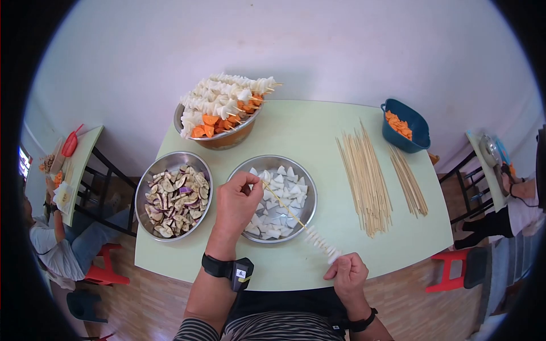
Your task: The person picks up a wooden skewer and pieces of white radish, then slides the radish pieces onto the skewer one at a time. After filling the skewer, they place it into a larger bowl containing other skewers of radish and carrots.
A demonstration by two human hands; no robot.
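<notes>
A thin bamboo skewer (281,203) slants between my two hands, with a row of white vegetable slices, apparently radish (322,243), threaded on its lower part. My left hand (238,199) pinches the upper end of the skewer, over the left rim of a steel bowl (314,199). Cut white radish pieces (278,196) lie in that bowl. Close to the table's front edge, my right hand (349,275) is closed at the lower end of the row, its fingers against the last slice. Whether it also grips the stick is hidden.
A bowl of cut eggplant (177,199) stands at left. Behind it, another bowl (227,139) is heaped with white and orange skewers. Bare bamboo skewers (364,179) lie at right, near a dark blue basket (418,138) of carrot pieces. People sit at side tables.
</notes>
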